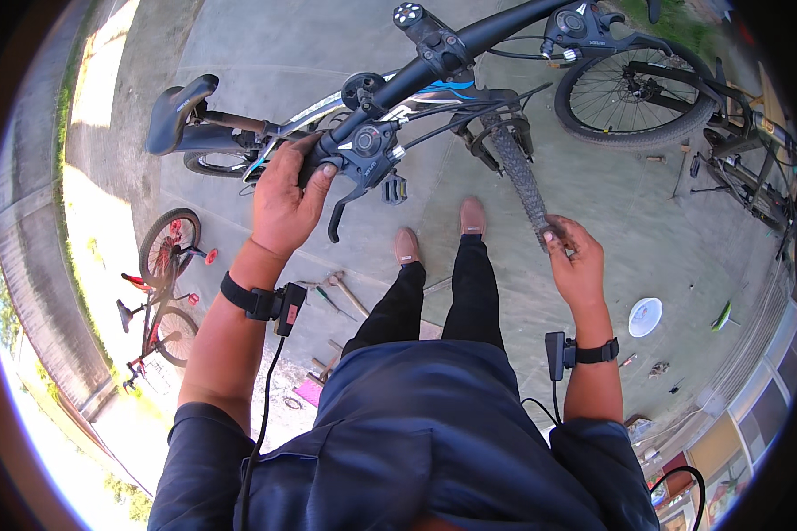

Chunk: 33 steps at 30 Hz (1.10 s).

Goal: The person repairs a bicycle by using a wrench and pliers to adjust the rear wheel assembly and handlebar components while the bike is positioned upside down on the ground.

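Note:
A bicycle with a black handlebar (416, 73) and blue-and-white frame stands in front of me. My left hand (288, 190) is wrapped round the handlebar grip, beside a gear shifter (368, 142) and a brake lever (344, 211). My right hand (577, 252) is closed on the knobby front tire (515, 173), thumb on top and fingers at its side. Behind the handlebar, the black saddle (179, 113) points off to the left. A pedal (396, 188) shows below the shifter.
A small red bicycle (161, 296) stands at the left. Another bicycle's wheel (636, 93) is at the far right. A hammer (349, 294) and other tools lie left of my legs. A white bowl (646, 317) sits on the concrete floor (611, 186) at the right.

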Each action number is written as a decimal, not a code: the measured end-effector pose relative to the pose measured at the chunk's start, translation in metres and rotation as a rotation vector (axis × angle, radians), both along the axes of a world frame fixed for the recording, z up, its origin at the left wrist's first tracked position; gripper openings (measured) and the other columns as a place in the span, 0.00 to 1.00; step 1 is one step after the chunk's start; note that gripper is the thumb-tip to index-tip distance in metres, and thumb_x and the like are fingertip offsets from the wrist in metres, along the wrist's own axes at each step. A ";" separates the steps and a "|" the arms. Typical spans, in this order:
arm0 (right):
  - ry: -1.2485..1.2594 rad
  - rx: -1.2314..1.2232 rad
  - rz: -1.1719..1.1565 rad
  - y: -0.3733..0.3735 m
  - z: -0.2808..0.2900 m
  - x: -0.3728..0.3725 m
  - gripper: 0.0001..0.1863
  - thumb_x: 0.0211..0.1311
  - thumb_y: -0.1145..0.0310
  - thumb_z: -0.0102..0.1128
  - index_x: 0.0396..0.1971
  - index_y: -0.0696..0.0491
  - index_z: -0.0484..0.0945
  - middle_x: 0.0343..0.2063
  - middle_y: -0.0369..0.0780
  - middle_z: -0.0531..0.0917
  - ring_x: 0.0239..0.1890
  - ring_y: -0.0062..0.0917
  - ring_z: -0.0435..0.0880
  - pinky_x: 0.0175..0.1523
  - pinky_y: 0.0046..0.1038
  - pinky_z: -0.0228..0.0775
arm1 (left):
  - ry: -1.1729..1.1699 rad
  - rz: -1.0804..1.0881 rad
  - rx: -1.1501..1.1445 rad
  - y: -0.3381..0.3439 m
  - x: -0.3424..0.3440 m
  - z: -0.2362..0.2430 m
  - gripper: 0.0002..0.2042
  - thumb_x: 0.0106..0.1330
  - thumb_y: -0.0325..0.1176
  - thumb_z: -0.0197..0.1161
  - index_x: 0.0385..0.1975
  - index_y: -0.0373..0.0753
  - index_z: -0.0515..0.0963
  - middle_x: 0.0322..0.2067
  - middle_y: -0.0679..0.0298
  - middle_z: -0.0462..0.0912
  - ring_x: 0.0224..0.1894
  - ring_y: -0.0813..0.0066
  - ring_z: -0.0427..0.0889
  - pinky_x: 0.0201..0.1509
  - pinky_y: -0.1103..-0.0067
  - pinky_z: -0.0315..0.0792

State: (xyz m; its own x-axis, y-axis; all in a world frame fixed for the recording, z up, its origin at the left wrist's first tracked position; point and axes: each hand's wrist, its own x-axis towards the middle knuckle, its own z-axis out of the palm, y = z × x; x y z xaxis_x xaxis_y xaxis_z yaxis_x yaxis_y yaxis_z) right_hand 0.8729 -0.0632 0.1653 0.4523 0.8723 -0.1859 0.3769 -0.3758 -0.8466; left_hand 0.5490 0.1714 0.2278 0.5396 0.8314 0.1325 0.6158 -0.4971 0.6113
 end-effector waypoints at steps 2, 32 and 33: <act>0.008 0.003 0.014 -0.001 -0.004 -0.003 0.12 0.62 0.74 0.60 0.45 0.58 0.81 0.37 0.43 0.85 0.38 0.27 0.85 0.45 0.25 0.74 | -0.008 -0.037 0.035 -0.001 0.002 0.003 0.22 0.60 0.36 0.65 0.50 0.30 0.73 0.38 0.52 0.77 0.38 0.57 0.79 0.45 0.73 0.73; 0.088 0.000 0.044 0.000 -0.018 -0.008 0.13 0.63 0.72 0.61 0.47 0.55 0.81 0.34 0.39 0.85 0.33 0.19 0.81 0.38 0.22 0.72 | 0.013 -0.104 0.050 -0.001 0.001 0.009 0.22 0.59 0.31 0.61 0.53 0.29 0.71 0.44 0.47 0.77 0.45 0.52 0.79 0.52 0.70 0.73; 0.090 0.000 0.045 0.000 -0.019 -0.008 0.13 0.63 0.72 0.61 0.47 0.55 0.81 0.34 0.39 0.85 0.33 0.19 0.81 0.38 0.22 0.72 | 0.017 -0.088 0.049 -0.001 0.002 0.009 0.22 0.60 0.31 0.61 0.52 0.29 0.71 0.44 0.47 0.78 0.44 0.52 0.80 0.51 0.70 0.73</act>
State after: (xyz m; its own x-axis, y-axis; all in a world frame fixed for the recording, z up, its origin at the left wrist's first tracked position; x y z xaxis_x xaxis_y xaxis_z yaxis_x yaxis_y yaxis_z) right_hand 0.8653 -0.0629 0.1466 0.3936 0.8915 -0.2245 0.3157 -0.3604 -0.8778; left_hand 0.5506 0.1704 0.2368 0.6131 0.7731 0.1625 0.5781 -0.5793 0.5747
